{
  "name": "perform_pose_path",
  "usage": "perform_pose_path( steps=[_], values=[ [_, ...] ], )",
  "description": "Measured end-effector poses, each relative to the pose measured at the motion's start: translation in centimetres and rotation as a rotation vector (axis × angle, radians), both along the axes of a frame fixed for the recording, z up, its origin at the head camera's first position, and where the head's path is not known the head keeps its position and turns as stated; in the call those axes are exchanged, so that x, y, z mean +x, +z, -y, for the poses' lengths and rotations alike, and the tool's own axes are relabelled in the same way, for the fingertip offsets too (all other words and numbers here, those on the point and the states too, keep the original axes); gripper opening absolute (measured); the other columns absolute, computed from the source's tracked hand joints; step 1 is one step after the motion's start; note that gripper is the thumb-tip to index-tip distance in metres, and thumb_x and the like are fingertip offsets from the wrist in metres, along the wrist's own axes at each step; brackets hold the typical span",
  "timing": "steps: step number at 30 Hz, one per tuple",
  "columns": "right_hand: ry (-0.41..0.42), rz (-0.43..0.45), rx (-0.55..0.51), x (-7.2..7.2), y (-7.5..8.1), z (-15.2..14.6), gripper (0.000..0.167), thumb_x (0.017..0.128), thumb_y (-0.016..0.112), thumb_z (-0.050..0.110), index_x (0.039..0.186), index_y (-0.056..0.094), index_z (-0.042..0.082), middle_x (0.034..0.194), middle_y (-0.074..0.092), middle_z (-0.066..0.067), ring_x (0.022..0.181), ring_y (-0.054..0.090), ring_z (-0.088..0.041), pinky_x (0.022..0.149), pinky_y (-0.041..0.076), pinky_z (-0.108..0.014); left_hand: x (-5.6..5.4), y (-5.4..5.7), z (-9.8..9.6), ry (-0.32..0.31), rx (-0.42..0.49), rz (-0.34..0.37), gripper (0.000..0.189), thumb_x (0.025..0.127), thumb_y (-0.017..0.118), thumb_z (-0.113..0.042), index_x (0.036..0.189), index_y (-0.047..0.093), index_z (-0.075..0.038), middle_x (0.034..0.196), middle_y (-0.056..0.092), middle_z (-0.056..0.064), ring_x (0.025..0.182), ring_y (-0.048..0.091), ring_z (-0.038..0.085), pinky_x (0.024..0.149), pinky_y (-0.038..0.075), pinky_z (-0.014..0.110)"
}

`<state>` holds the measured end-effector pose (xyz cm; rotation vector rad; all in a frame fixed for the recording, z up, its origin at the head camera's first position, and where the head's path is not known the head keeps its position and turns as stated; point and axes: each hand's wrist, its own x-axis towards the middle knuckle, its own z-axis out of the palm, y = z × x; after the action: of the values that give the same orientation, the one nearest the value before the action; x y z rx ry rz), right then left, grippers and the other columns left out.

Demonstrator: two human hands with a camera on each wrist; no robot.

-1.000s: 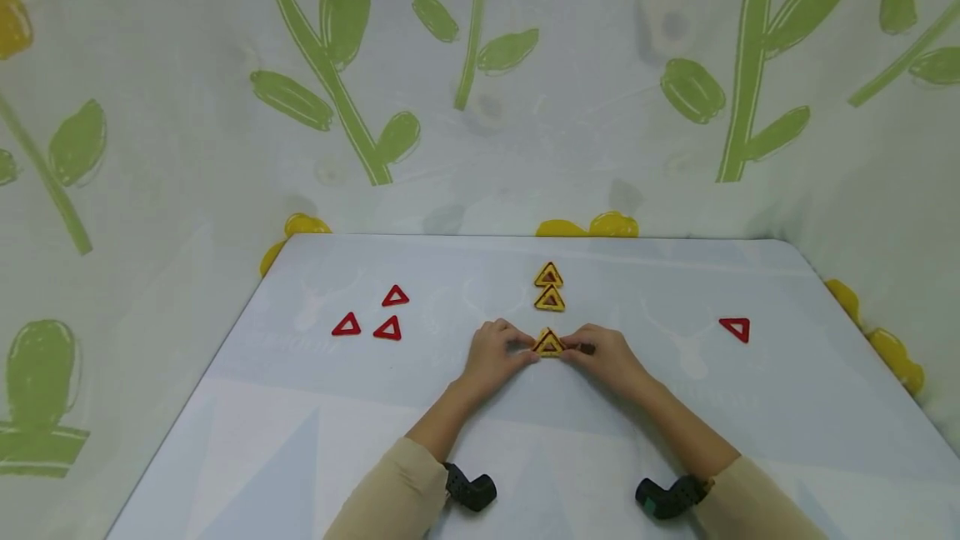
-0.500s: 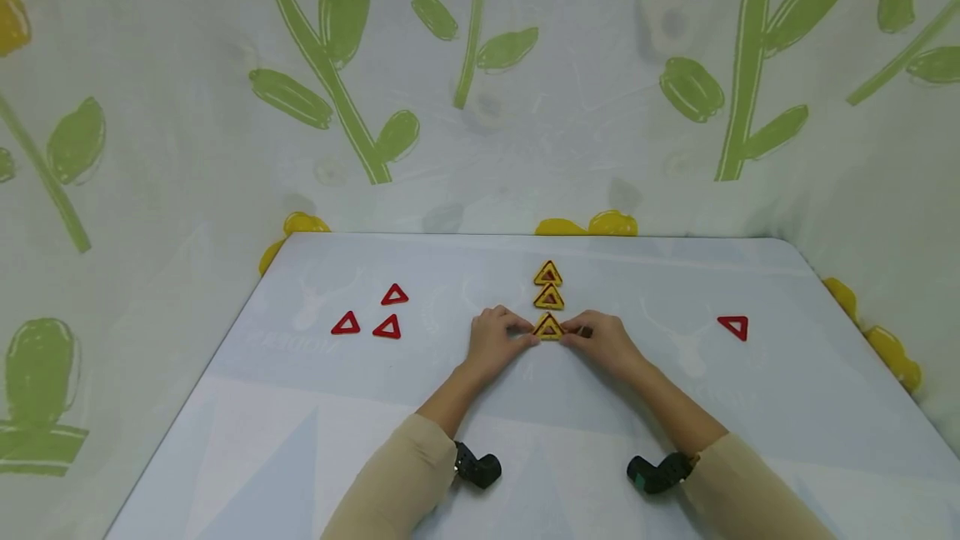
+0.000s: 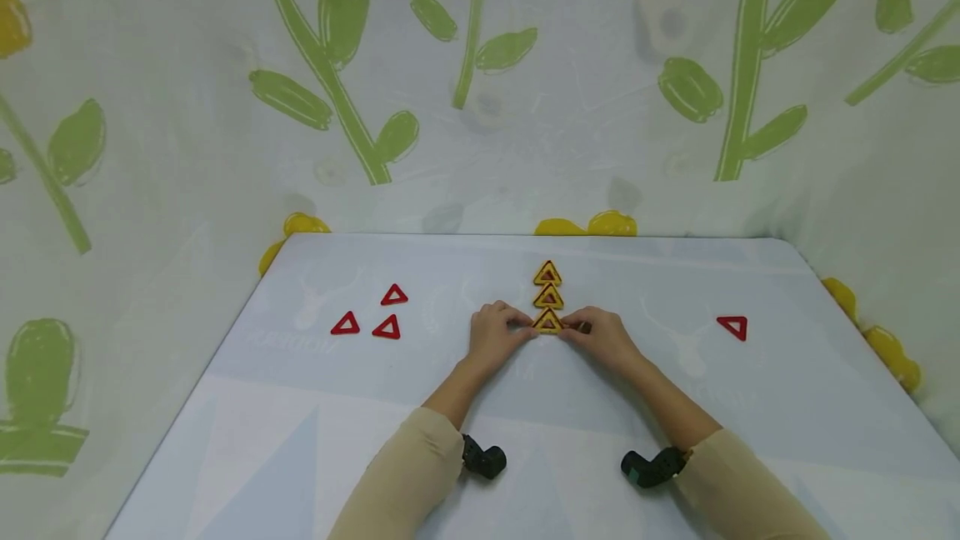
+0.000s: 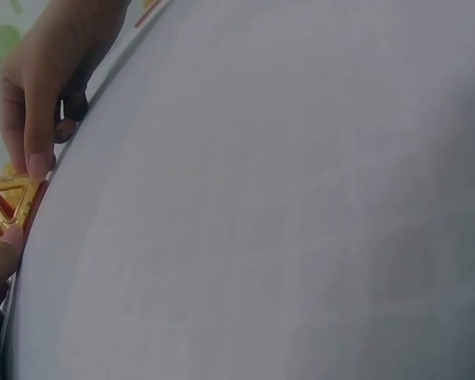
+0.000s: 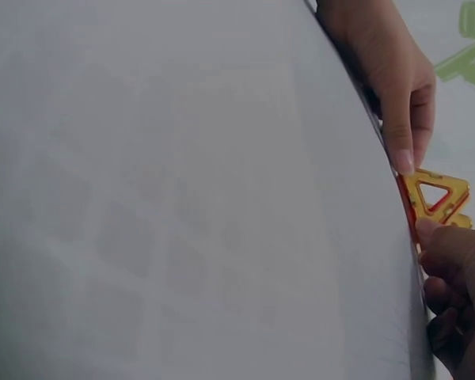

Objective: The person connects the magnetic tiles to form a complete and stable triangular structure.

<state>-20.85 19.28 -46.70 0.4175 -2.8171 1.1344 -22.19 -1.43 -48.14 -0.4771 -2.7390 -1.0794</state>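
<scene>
A yellow triangle tile (image 3: pixel 547 330) with an open middle lies at the near end of a column. Its left corner is pinched between thumb and fingers by my left hand (image 3: pixel 495 336), its right corner by my right hand (image 3: pixel 604 340). In the right wrist view a red tile (image 5: pixel 409 207) shows beneath the yellow tile (image 5: pixel 457 187). Two more yellow triangle tiles, a middle one (image 3: pixel 548 305) and a far one (image 3: pixel 547 281), continue the column with red and dark edges showing inside. The held tile's tip is right at the middle one's base.
Three red triangle tiles, a far one (image 3: pixel 394 302), a left one (image 3: pixel 345 332) and a near one (image 3: pixel 386 335), lie on the left. Another red triangle tile (image 3: pixel 732 319) lies on the right. A wall with printed flowers stands behind the white table (image 3: pixel 525 482).
Both hands have slid the yellow triangle tile away from the body, from a gap short of the column up to the middle tile. The other tiles have stayed put.
</scene>
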Motion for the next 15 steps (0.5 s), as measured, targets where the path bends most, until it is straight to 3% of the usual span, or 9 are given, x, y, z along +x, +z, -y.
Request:
perform_pose_path(
  steps=[10,15],
  values=[
    [-0.016,0.062,-0.009,0.6,0.1,-0.7,0.024,0.082,0.073,0.016,0.101,0.072,0.002,0.089,0.068,-0.005,0.075,0.056,-0.013,0.066,0.046,-0.026,0.4,-0.8,0.3,0.004,0.056,0.008,0.025,0.077,0.076,-0.034,0.095,0.075,-0.017,0.092,0.062,-0.001,0.088,0.053,0.019,0.08,0.036,0.035],
    [0.003,0.05,-0.003,1.4,0.4,-1.5,0.026,0.081,0.074,0.017,0.103,0.071,0.003,0.09,0.068,-0.005,0.076,0.057,-0.012,0.066,0.046,-0.024,1.0,-0.9,0.8,0.005,0.112,0.021,0.026,0.077,0.077,-0.032,0.097,0.074,-0.016,0.094,0.061,0.001,0.09,0.052,0.02,0.082,0.036,0.037]
  ],
)
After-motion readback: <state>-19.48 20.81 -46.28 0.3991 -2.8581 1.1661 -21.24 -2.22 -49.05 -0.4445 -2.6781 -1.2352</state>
